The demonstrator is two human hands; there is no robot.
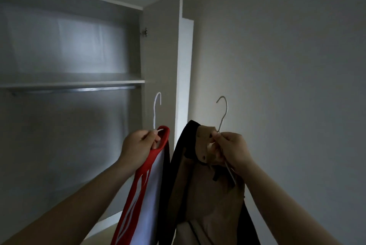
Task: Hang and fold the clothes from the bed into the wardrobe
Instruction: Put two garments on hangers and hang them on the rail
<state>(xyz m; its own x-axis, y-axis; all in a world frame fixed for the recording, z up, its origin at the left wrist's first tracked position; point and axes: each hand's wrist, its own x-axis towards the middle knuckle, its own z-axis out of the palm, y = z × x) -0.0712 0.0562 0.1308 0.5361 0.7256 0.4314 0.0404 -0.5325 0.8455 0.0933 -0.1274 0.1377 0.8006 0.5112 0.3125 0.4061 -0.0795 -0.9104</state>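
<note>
**Two loaded hangers held up beside an open wardrobe**

Head-cam view in dim light. Two bare forearms reach up and fwd from the near edge of the scene.

The left hand (138, 143) grips the neck of a white hanger (157, 110), fingers curled tight round the wire just below the hook. A red and white top (152, 191) hangs from it. Its red neckline loops beside the knuckles, w/ red trim down the left side and a pale panel at right, running out of view at the bottom.

The right hand (231, 149) holds a grey metal hanger (222, 112), fingers bunched together and clamped on the wire at the base of the hook. One arm of the wire slants down below the hand. This hanger carries a tan garment (208, 205) w/ black fabric along its left and right sides. I cannot tell whether the black is trim or a separate item. The two garments hang side by side between the forearms, very close; I cannot tell if they touch.

Both hooks stand upright in open air, white one left, metal one right.

At far left is the open wardrobe (59, 125). A shelf (79, 82) crosses it, w/ a metal rail (79, 89) just under the shelf, left of the white hook and slightly above it. The wardrobe door (158, 56) stands open at centre, behind the white hook, w/ a hinge (145, 32) near its top. A plain wall (287, 66) fills the right side.
</note>
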